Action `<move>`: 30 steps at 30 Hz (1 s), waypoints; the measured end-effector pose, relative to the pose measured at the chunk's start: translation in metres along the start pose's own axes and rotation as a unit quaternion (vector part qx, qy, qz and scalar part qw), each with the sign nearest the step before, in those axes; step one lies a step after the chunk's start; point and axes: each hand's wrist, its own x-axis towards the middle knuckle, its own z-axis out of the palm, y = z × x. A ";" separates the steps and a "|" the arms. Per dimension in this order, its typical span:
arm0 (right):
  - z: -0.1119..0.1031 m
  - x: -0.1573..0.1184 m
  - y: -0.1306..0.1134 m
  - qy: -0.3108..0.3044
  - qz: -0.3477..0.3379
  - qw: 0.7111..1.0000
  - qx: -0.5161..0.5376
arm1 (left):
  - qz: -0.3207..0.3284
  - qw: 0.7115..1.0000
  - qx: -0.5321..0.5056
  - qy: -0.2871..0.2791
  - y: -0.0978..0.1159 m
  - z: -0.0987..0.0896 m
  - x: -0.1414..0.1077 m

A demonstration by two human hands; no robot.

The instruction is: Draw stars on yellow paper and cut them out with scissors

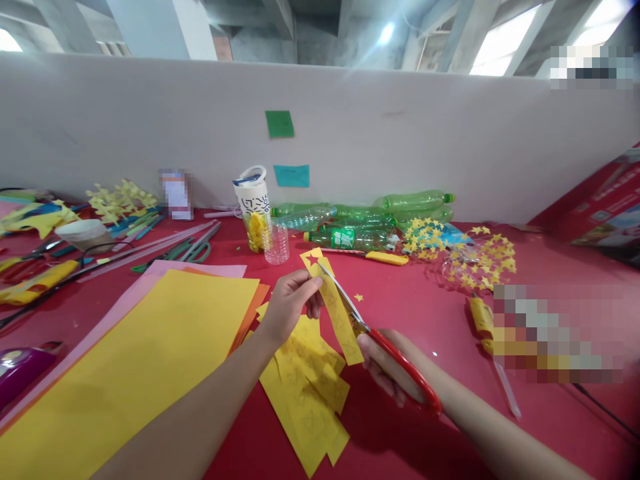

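Note:
Between the thumb and fingers of my left hand (293, 300) is a yellow paper strip (340, 323), with a star-shaped hole near its upper end and star outlines drawn along it. My right hand (385, 363) grips red-handled scissors (400, 363), their blades lying along the strip and pointing up toward my left hand. Below the hands lies a pile of yellow paper pieces (305, 400) with drawn star outlines. A small cut-out yellow star (359, 297) rests on the table just right of the blades.
Large yellow sheets (190, 320) lie at left over orange and pink ones. Behind stand a patterned tumbler (253, 207) and a clear plastic cup (277, 245), beside green bottles (365, 238). Star clusters (483, 257) and a yellow glue gun (481, 317) are at right.

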 end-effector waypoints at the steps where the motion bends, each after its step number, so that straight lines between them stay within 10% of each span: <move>1: 0.000 0.000 0.000 0.000 0.001 1.000 0.002 | 0.000 1.000 -0.001 0.000 0.000 0.000 0.000; 30: -0.006 0.000 -0.011 0.016 0.016 1.000 -0.015 | -0.037 0.999 -0.018 0.025 0.011 -0.009 0.006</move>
